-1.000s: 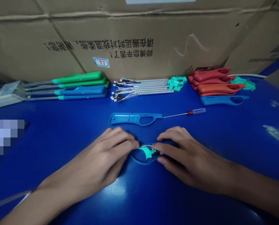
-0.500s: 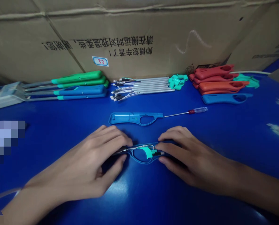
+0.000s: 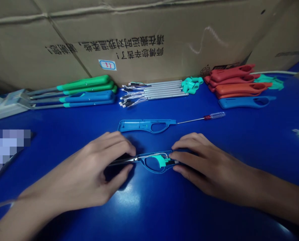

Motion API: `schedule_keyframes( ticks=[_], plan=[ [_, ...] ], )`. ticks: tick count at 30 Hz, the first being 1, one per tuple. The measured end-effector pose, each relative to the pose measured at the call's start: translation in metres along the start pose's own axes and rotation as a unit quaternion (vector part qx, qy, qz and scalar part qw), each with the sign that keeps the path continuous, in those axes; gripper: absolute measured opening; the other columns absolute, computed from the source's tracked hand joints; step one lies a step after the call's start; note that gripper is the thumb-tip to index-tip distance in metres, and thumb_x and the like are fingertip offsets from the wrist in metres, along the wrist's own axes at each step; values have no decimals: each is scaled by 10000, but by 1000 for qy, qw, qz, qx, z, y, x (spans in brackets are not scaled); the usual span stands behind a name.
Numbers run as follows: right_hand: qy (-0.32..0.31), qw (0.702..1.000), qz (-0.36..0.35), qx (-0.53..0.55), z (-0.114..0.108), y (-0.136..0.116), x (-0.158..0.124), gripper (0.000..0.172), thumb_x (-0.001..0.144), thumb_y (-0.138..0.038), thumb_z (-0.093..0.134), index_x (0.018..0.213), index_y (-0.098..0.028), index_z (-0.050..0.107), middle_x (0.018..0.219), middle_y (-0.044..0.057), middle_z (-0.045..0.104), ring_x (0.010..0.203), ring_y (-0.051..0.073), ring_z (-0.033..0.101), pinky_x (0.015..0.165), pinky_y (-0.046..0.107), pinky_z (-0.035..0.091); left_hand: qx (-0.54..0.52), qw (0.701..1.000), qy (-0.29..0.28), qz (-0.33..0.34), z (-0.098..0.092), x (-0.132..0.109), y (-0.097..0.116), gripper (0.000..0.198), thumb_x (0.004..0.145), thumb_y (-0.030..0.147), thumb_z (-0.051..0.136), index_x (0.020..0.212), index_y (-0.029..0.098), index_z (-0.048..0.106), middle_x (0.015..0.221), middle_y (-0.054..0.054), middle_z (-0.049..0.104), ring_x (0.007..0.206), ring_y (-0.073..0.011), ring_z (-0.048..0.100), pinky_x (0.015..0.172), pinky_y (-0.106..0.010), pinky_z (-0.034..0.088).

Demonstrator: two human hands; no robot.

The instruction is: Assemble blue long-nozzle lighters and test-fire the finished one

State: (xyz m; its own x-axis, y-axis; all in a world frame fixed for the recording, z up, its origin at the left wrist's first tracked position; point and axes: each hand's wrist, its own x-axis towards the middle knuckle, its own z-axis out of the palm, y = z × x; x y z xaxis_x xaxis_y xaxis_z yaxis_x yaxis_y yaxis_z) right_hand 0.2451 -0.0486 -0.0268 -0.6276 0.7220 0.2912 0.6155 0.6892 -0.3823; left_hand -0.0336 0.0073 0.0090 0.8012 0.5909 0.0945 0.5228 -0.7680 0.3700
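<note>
One blue handle shell, centre of frame, pinched at its right end between the right hand's thumb and fingers. Left hand: digits astride the metal rod; cannot tell if they clamp it. Judgement: brace the shell, keep the rod straight, white wires inside the rim. Long axis near-level, left–right; rod end points left.

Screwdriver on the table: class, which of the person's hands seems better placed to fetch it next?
Probably the right hand: the screwdriver handle lies beyond it, though that hand is at the wired blue shell. The left hand is farther off, around the metal tube.
</note>
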Motion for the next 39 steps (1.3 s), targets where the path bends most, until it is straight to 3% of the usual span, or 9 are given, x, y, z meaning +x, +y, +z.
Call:
schedule_keyframes(
  ticks=[4,11,16,39],
  plan=[
    [4,1000,-3,0,1,0,1,189,959,-190,526,1108,-135,628,1096,127,612,1033,245,534,853,430,492,5,1000,-22,-18,0,0,-3,85,906,228,539,902,237,623,845,21,658,751,-148,610,705,-295,459],
    [0,1000,-1,3,2,-1,2,179,958,-190,530,1095,-132,628,1098,121,609,1031,250,529,865,443,485,-4,1000,-17,5,-1,0,-2,127,935,231,543,934,254,668,890,29,696,785,-141,643,798,-312,474],
    [3,1000,-1,1,1,-1,2,179,961,-195,524,1085,-133,638,1092,125,616,1031,246,533,867,436,487,-22,999,-3,27,-1,1,-3,178,939,190,528,919,243,697,891,10,693,792,-129,643,699,-257,497],
    [-2,1000,3,8,2,-1,3,192,953,-195,541,1091,-124,653,1104,135,612,1034,253,539,869,451,502,6,1000,-23,-20,1,0,2,170,963,284,515,932,227,672,907,-9,646,806,-137,617,705,-261,488]
  ],
)
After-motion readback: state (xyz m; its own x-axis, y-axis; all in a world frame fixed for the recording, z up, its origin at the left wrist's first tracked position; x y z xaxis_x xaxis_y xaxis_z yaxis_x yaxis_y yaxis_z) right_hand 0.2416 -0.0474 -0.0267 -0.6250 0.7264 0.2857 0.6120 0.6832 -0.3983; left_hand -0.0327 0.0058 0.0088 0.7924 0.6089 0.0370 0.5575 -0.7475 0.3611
